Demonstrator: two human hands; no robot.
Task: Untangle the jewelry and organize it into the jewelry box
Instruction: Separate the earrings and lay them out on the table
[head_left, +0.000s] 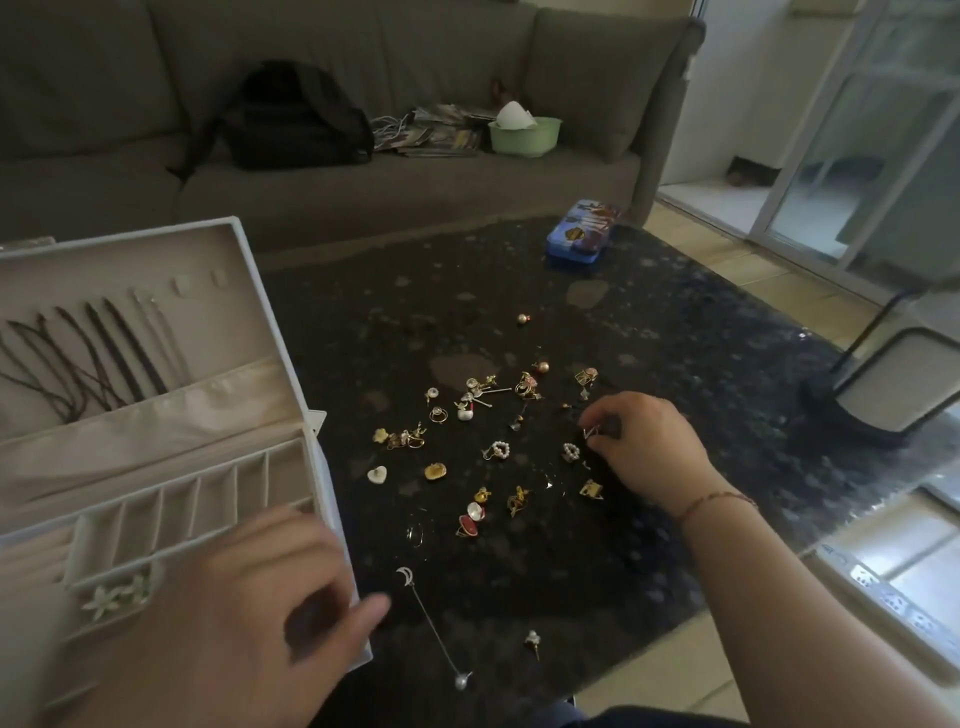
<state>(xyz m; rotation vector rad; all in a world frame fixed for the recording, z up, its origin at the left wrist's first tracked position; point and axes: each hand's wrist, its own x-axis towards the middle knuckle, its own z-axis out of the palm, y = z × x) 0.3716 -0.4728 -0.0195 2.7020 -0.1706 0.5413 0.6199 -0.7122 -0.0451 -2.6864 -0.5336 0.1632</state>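
The right hand (641, 447) is down on the dark tabletop (675, 332) at the right edge of the scattered earrings (488, 441), fingertips curled in a pinch on a small silvery piece (592, 432) too tiny to identify. The jewelry box (156, 415) lies open well to the left, across the whole scatter. The blurred left hand (249, 613) hovers at the box's near corner, fingers loosely bent; I can't tell whether it holds anything.
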